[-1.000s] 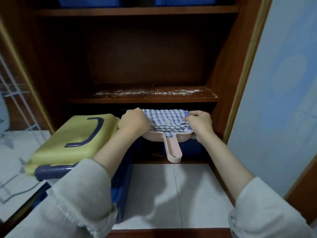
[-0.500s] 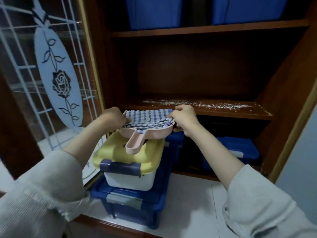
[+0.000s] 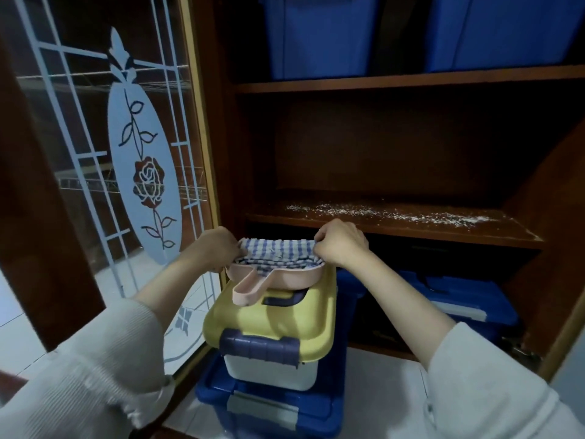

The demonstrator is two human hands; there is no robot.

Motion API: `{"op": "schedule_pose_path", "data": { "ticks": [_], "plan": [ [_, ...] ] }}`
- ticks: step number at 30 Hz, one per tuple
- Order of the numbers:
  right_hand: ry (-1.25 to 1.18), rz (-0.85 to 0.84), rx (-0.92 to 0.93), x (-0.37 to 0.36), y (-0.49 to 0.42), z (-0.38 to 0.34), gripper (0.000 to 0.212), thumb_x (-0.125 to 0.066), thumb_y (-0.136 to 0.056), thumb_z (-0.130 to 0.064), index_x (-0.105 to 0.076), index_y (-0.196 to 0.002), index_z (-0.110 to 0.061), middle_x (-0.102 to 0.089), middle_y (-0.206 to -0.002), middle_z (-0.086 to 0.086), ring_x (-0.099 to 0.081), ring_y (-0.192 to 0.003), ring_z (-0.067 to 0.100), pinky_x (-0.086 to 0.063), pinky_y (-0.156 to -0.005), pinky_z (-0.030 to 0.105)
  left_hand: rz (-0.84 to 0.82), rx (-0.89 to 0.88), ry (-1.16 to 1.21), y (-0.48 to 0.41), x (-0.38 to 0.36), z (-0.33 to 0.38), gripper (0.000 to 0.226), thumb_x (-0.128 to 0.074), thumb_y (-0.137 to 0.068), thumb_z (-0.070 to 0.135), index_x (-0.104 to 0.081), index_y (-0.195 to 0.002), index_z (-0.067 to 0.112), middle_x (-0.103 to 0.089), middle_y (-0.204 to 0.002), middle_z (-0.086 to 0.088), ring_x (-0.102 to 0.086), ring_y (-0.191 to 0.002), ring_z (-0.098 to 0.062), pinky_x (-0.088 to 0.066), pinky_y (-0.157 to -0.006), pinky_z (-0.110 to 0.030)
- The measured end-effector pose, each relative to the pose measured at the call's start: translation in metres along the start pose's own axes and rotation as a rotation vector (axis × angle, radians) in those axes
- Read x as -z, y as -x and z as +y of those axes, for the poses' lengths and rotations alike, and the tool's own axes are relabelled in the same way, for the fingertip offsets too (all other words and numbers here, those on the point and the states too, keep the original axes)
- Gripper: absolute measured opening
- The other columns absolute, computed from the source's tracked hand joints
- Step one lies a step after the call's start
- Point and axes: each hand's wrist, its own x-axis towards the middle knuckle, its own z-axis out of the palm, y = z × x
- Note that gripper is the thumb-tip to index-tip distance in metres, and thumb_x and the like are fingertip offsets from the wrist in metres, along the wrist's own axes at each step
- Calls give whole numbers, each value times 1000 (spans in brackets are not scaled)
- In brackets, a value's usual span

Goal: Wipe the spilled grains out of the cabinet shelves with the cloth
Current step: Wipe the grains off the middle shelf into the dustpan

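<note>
Head view: you face an open wooden cabinet (image 3: 538, 217), with both arms reaching toward it.
Cloth: your blue-checked cloth (image 3: 278, 253) lies bunched in a pink dustpan (image 3: 285, 278), just below the front edge of the middle shelf (image 3: 411, 231).
Left hand: your left hand (image 3: 212, 251) has its fingers curled round the cloth's left end at the pan's rim.
Right hand: your right hand (image 3: 340, 245) has its fingers curled, pinching the cloth's right end.
Dustpan: it sits over the back edge of a yellow lid (image 3: 285, 324) with its handle toward you. Whether it rests on the lid, you cannot tell.
Grains: the white grains (image 3: 380, 212) lie in a band along the middle shelf, from near its centre to its right end — apart from the cloth.
Box: the yellow-lidded box (image 3: 269, 372) stands on a blue bin (image 3: 269, 410) at the cabinet's left front corner.
Upper shelf: two blue tubs (image 3: 316, 36) stand side by side.
Door: the glass door (image 3: 142, 172) has a rose pattern — it stands open at the left.
</note>
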Motion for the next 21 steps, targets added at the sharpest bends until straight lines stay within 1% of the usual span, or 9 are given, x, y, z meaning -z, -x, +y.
{"op": "schedule_pose_path", "data": {
  "ticks": [2, 4, 7, 9, 10, 12, 14, 18, 21],
  "plan": [
    [67, 20, 187, 5, 0, -9, 36, -65, -84, -23, -63, -120, -18, -56, -128, 3, -54, -115, 23, -44, -89, 31, -11, 19, -23, -6, -1, 1, 26, -49, -96, 22, -64, -98, 1, -62, -86, -13, -59, -62, -21, -40, -45, -19],
    [65, -123, 366, 7, 0, -19, 52, -70, -80, -39, -60, -125, -15, -51, -137, 4, -49, -123, 23, -42, -96, 33, -55, 46, -50, -12, -3, 1, 31, -42, -98, 17, -65, -102, -4, -64, -81, -15, -57, -58, -22, -40, -43, -19],
    [78, -387, 346, -3, -4, -29, 73, -73, -74, -49, -56, -125, 1, -64, -114, 10, -60, -100, 31, -51, -80, 38, -63, 41, -52, -13, -3, 2, 30, -40, -97, 12, -64, -96, -5, -62, -76, -16, -55, -53, -22, -40, -41, -21],
    [104, -427, 329, -9, -10, -28, 55, -73, -78, -39, -60, -119, -5, -56, -87, -1, -52, -75, 19, -42, -59, 27, -61, 37, -37, -14, -3, 2, 30, -39, -98, 14, -63, -95, -4, -57, -70, -14, -49, -47, -19, -37, -38, -20],
    [133, -417, 346, -10, -11, -28, 44, -71, -80, -35, -60, -117, -13, -56, -91, -2, -51, -76, 15, -39, -59, 24, -57, 39, -33, -15, -3, 2, 29, -38, -98, 14, -62, -94, -3, -56, -68, -13, -48, -45, -18, -36, -37, -19],
    [154, -372, 371, -10, -11, -28, 49, -68, -83, -30, -57, -128, -13, -58, -122, 1, -56, -97, 18, -44, -70, 25, -54, 44, -12, -14, -2, 3, 27, -38, -99, 13, -59, -90, -1, -54, -65, -12, -48, -44, -17, -35, -34, -18],
    [158, -287, 395, -9, -8, -27, 45, -64, -86, -27, -58, -128, -12, -55, -130, 5, -55, -107, 22, -47, -77, 30, -66, 46, 39, -14, -1, 4, 27, -38, -98, 12, -60, -92, -2, -59, -72, -15, -52, -43, -17, -39, -33, -18],
    [144, -266, 443, -10, -11, -25, 14, -53, -89, -15, -65, -94, -11, -58, -89, 8, -56, -88, 28, -41, -62, 30, -80, 55, 94, -11, 1, 5, 27, -38, -97, 11, -61, -95, -3, -61, -75, -18, -54, -30, -13, -45, -33, -20],
    [152, -229, 465, -8, -13, -24, 13, -47, -91, -14, -57, -94, -6, -59, -91, 11, -57, -83, 29, -45, -66, 34, -100, 43, 139, -9, 2, 5, 24, -39, -96, 6, -60, -93, -5, -57, -71, -18, -55, -34, -16, -46, -34, -21]
  ]
}}
